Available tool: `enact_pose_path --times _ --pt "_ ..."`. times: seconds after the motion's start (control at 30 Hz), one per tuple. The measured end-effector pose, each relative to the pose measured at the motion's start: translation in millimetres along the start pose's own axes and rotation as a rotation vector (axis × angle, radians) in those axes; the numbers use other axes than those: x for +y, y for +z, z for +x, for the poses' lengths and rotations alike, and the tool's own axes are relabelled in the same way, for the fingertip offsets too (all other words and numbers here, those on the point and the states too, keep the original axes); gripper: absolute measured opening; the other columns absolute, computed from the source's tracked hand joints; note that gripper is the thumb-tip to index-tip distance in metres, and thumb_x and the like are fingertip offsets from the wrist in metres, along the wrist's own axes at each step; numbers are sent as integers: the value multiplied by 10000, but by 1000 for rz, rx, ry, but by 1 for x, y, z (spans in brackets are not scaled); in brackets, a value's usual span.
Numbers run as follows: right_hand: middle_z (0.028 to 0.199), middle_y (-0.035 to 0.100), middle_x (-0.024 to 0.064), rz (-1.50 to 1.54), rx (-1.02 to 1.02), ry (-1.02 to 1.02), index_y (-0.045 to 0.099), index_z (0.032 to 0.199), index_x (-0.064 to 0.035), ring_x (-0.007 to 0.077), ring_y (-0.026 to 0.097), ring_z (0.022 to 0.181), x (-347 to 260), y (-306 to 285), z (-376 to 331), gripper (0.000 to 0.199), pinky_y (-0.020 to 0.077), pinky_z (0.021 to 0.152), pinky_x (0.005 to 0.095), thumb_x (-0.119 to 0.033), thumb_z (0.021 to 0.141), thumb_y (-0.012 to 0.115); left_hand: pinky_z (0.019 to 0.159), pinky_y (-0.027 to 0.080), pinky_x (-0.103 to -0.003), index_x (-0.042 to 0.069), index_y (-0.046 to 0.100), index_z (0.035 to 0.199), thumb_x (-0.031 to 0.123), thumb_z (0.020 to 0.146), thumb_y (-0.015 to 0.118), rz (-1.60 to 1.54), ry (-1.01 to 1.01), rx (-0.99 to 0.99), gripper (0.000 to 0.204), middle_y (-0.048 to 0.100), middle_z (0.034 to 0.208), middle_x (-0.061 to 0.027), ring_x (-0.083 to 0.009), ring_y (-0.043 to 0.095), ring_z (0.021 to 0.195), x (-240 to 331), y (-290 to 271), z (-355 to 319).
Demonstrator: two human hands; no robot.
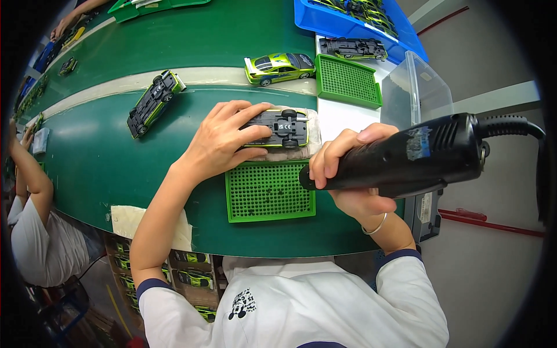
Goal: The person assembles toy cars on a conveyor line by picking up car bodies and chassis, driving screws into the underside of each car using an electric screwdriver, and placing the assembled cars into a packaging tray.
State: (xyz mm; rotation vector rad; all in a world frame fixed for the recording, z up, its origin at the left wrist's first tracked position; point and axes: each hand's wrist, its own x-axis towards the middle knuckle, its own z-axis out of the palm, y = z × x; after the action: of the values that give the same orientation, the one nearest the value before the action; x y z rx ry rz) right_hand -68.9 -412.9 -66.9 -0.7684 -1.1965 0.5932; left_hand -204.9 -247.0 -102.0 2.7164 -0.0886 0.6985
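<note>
My left hand (223,136) presses on an upside-down toy car (287,129), its fingers spread over the black underside and its thumb along the near side. That car rests on a pale padded holder (313,136). My right hand (357,174) is wrapped around a thick black electric screwdriver (418,153), held sideways with its cord running off to the right. The tool's narrow front end hangs over the right part of a green perforated tray (270,200), which has a few small dark pieces, probably screws, in it. The screwdriver's tip cannot be made out.
Another overturned car (155,104) lies to the left; an upright lime-green car (279,68) stands farther back. A second green tray (351,81), an overturned car (354,48), a blue bin (360,26) and a clear plastic box (418,87) are at right. A co-worker's arm (32,174) shows at left.
</note>
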Motion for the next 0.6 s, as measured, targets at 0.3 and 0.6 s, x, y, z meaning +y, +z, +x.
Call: enact_pose_path --times 0.3,0.6 --pt "636 458 79 -46 -8 98 265 1028 -110 171 474 453 1 5 -1 742 438 441 282 -691 630 498 937 346 -368 96 387 1218 259 478 795 -423 -256 75 860 434 1226 -86 -275 444 1084 -16 -3 -12" --pt "635 460 75 16 -134 47 275 1020 -129 174 482 470 3 -4 2 784 436 459 293 -683 547 566 959 328 -329 33 410 1207 253 507 781 -743 -415 -98 822 471 1193 -100 -215 442 1111 -34 -9 -21"
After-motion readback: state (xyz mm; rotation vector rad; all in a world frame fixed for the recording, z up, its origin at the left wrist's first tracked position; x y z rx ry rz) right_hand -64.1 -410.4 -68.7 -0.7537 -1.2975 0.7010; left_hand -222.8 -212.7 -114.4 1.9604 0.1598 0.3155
